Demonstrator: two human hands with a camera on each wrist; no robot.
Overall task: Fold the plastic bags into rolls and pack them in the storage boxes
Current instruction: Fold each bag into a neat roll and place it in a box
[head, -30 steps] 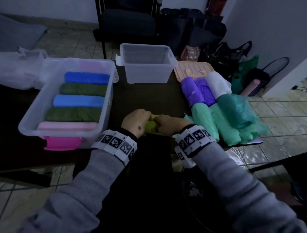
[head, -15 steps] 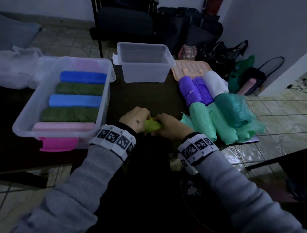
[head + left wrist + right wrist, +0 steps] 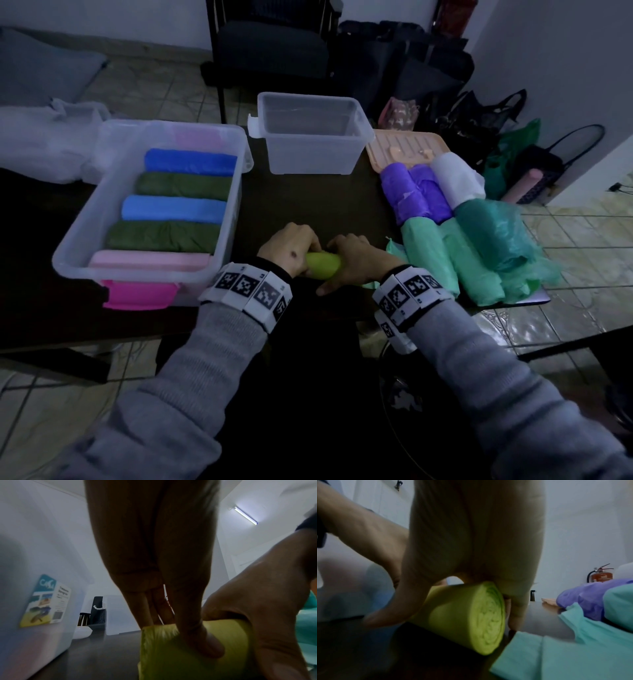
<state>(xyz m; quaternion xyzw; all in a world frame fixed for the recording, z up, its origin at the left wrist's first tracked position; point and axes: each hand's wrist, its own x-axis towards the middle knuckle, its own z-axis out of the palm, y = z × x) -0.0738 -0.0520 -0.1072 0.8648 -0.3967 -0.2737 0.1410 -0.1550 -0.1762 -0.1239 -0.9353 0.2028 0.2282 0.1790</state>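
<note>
Two hands are curled around a yellow-green bag roll (image 3: 323, 265) at the bench (image 3: 308, 205) front edge: left hand (image 3: 289, 248) gripping one end, right hand (image 3: 356, 260) the other.

You are working in dim, bluish light; ceiling tube lamp (image 3: 245, 514) glaring; wrist views blurring, edges bending.

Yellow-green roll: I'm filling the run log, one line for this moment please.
both hands grip yellow-green roll | roll on table | big box holds rolls | small box empty
</note>
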